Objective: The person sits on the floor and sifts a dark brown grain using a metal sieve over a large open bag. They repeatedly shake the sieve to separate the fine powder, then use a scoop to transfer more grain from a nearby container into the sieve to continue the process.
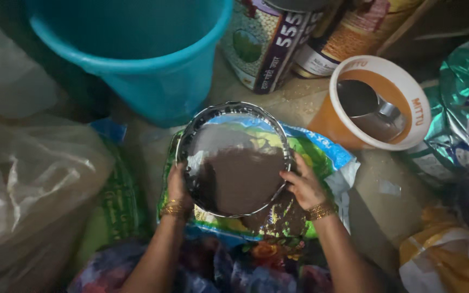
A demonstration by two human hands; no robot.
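A round steel plate with a fluted rim is held tilted over a printed green, blue and yellow plastic bag. My left hand grips the plate's left rim. My right hand holds its right rim, fingers curled over the edge. Both wrists wear gold bangles. The plate's shiny face reflects the bag and looks dark in its lower half. Dark grain shows on the bag just under the plate's lower right edge.
A blue plastic bucket stands behind the plate. An orange tub with a white rim holds a steel scoop. Printed packets lean at the back; a green foil bag lies right, clear plastic bags left.
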